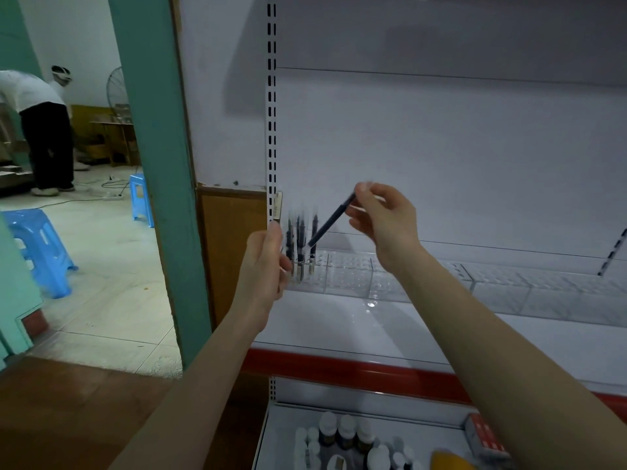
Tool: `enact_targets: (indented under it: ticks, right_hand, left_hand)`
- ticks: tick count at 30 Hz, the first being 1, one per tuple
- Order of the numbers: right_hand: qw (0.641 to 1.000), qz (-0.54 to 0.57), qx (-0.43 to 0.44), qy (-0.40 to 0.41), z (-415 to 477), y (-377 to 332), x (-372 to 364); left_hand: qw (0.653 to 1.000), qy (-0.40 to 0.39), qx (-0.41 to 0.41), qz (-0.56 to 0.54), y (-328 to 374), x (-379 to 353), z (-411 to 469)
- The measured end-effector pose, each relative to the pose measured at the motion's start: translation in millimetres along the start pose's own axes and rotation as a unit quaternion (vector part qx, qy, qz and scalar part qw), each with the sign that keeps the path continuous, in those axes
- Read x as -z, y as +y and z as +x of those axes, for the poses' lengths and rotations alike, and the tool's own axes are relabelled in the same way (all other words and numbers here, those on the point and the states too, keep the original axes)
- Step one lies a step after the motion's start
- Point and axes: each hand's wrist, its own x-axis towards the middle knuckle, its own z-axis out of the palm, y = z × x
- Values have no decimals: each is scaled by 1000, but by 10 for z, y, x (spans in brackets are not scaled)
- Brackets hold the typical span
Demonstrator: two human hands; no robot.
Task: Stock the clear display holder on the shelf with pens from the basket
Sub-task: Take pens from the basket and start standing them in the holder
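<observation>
R hand [383, 215] pinches a dark pen [330, 222] by its upper end w/ thumb + fingertips. The pen is tilted, lower tip pointing down-left, just above the clear display holder [346, 273] at the back of the white shelf [373, 320]. A few standing pens [298, 239] fill the holder's left-end holes, blurred. L hand [266, 256] has fingers curled right at the holder's left end; can't tell if it grips the holder, spare pens or nothing. Basket not in view. Step in hand, prob.: seat this pen in the next free hole beside the others. To do it well: bring it upright first, line tip over hole, lower straight, avoid knocking neighbours. Steadying the light holder w/ L hand should stop it sliding.
</observation>
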Motion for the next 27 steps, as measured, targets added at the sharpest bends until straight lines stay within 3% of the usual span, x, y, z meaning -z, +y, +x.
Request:
enact_targets:
  ticks: [3,9,19,27]
  right_hand:
    - [986,-135,94,-1,66,6,-94]
    - [955,-257,145,-39,147,134,-223]
    - [920,-359,127,-89,217,402,-234]
    - [918,-372,103,-90,252,498,-235]
  left_hand:
    - [1000,13,-15,6,-27,77,25]
    - [998,33,-55,1,-57,161,45]
    - [997,30,-70,-16,-78,242,52]
    - [998,17,-68,-6,-133,285,80]
